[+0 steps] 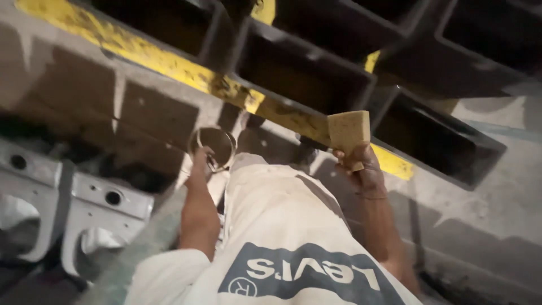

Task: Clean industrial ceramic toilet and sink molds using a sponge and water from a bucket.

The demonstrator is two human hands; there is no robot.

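We hold a metal ring (213, 148) in our left hand (200, 166) and a tan block (350, 134) in our right hand (361, 169), fingers closed on each, beside the dark grid frame (305, 73). We judge this a carrying step; next calls for steady grips.

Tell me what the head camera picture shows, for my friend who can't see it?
A person's left hand holds a metal ring and the right hand holds a yellow sponge block, above a black grid rack with a scuffed yellow bar. Grey metal parts lie at the left.
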